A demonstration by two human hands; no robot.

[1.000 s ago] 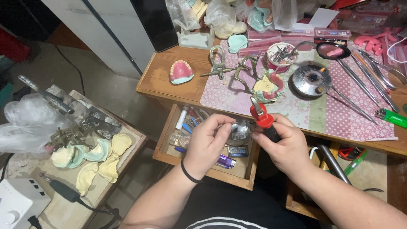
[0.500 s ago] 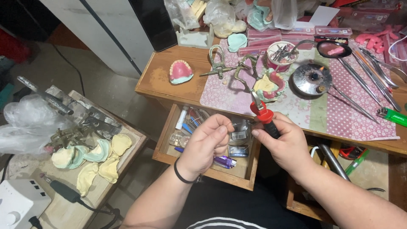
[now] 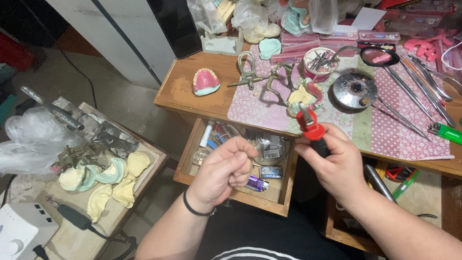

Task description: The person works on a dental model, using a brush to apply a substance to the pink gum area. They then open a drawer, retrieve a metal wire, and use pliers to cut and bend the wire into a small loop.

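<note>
Wooden workbench up top right, partly covered by a pink patterned mat. Open wooden drawer hanging out beneath the bench edge, crammed with small clutter. Grey concrete floor down the middle, dusty and bare-looking. White cabinet panel at top left, dark panel leaning beside it. Low wooden side table at lower left. Even, soft light, no hard shadows.

Dental workshop: denture model, plaster casts, metal instruments.
</note>
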